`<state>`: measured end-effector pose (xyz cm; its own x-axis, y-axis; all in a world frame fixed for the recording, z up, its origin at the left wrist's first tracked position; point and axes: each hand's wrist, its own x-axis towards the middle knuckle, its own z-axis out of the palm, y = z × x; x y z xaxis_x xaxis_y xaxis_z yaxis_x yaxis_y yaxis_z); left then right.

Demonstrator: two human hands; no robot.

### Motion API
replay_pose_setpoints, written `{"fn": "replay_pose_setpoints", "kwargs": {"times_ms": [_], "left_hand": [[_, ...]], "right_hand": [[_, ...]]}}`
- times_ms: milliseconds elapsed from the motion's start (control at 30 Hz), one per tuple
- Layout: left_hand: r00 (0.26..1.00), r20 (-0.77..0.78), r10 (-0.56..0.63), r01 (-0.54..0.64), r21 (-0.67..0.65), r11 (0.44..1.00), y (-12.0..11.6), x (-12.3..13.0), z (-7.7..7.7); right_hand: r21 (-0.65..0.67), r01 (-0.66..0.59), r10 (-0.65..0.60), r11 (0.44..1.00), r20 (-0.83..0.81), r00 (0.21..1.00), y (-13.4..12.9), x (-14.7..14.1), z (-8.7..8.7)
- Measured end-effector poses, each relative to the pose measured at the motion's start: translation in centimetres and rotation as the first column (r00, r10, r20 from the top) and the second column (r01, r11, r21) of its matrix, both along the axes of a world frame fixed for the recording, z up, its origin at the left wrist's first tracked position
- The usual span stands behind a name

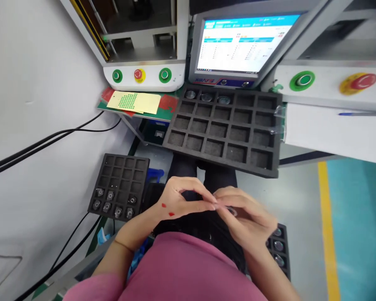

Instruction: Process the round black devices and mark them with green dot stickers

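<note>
My right hand (pixel 249 215) is curled around a small round piece with a pale ring (pixel 232 211), mostly covered by the fingers. Thumb and forefinger of my left hand (pixel 186 196) are pinched together and meet the right fingertips; what lies between them is too small to make out. Both hands are above my lap, in front of the black foam tray (pixel 214 148). Round glassy discs (pixel 206 97) sit in a few pockets of that tray's back row.
At left stands a smaller foam tray (pixel 125 173) with several dark watch-like pieces (pixel 110 195). Another tray (pixel 285 251) with round discs is low at right. A monitor (pixel 244 46), button panels (pixel 144 79), a yellow card (pixel 134 101) and a pen (pixel 363 114) lie beyond.
</note>
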<state>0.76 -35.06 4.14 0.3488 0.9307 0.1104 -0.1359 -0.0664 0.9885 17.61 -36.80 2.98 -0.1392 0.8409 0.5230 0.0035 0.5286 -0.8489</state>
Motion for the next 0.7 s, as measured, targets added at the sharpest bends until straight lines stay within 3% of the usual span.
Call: {"fn": "replay_pose_setpoints", "kwargs": {"times_ms": [200, 400, 533, 600, 700], "left_hand": [[0.972, -0.154, 0.175, -0.156, 0.124, 0.980, -2.9, 1.2, 1.0], [0.881, -0.431, 0.196, -0.141, 0.157, 0.977, -3.4, 2.1, 1.4], [0.835, -0.496, 0.239, -0.211, 0.112, 0.971, -1.1, 3.0, -1.2], [0.829, -0.510, 0.231, -0.256, 0.021, 0.966, 0.4, 3.5, -3.4], [0.861, -0.496, 0.111, -0.203, -0.136, 0.970, 2.2, 4.2, -6.4]], "right_hand": [[0.112, 0.060, -0.065, 0.992, 0.038, 0.997, -1.6, 1.9, -0.8], [-0.070, 0.069, -0.061, 0.995, 0.117, 0.991, -2.4, 3.2, -0.4], [-0.170, 0.189, -0.157, 0.967, 0.186, 0.970, 1.2, 6.3, -1.5], [-0.238, 0.304, -0.256, 0.923, 0.212, 0.943, 4.8, 9.2, -3.1], [-0.375, 0.415, -0.334, 0.829, 0.264, 0.905, 10.8, 13.8, -5.8]]}}
